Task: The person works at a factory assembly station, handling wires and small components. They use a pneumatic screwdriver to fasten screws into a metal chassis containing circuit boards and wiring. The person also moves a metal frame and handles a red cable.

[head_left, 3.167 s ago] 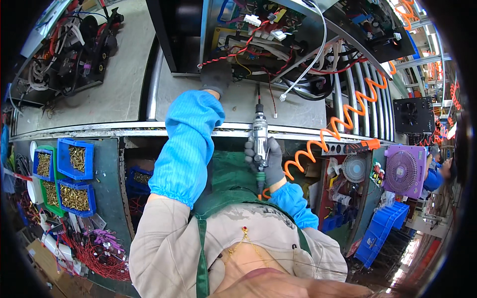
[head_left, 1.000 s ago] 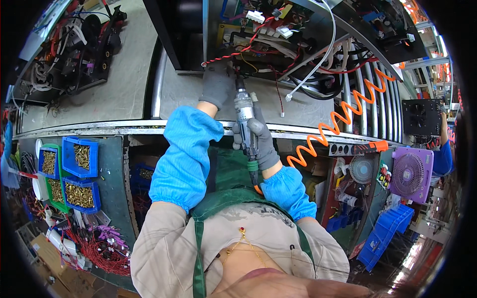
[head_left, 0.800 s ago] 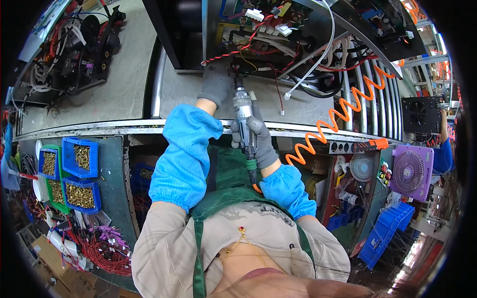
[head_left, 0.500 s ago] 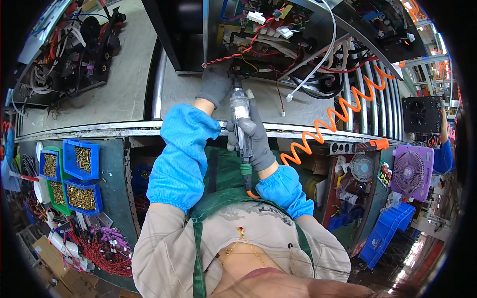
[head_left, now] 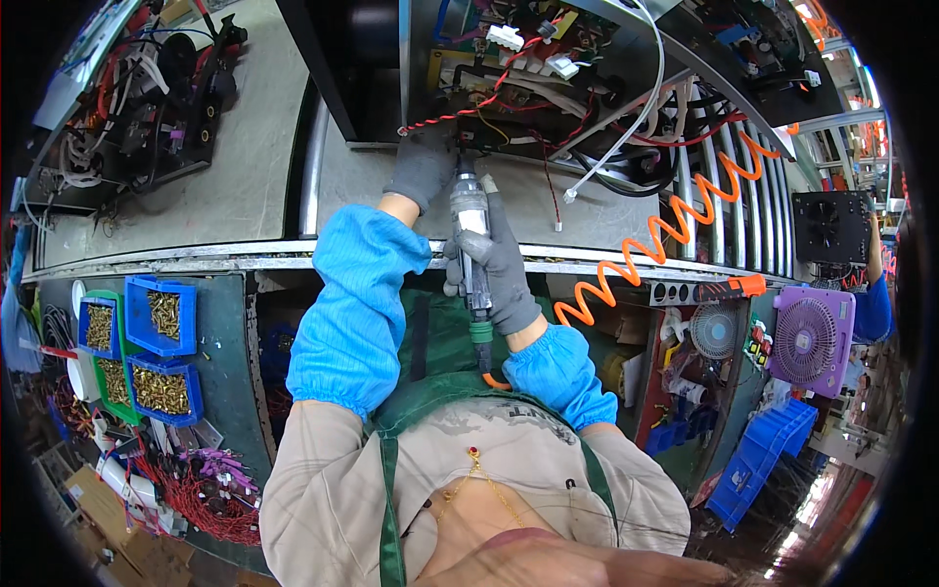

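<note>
My right hand (head_left: 499, 264), in a grey glove, is wrapped around a silver and black power screwdriver (head_left: 471, 210). The tool points away from me, its tip at the lower edge of an open metal chassis (head_left: 406, 59). A green collar and an orange hose are at its near end. Beside the tip is my gloved left hand (head_left: 423, 168), reaching up to the chassis edge; its fingers fade into shadow there, so their grip is hidden. A twisted red wire (head_left: 469, 108) with white connectors crosses the chassis above both hands.
A coiled orange air hose (head_left: 636, 249) stretches right over metal rollers (head_left: 724, 215). On the left, blue bins (head_left: 161, 349) hold brass-coloured screws, beside bundled red wires (head_left: 210, 504). Another wired assembly (head_left: 147, 117) sits far left. A purple fan (head_left: 810, 340) and another person's arm (head_left: 873, 293) are right.
Both hands and the screwdriver have shifted very slightly left. The tool tip stays at the chassis edge, and my right hand keeps its hold.
</note>
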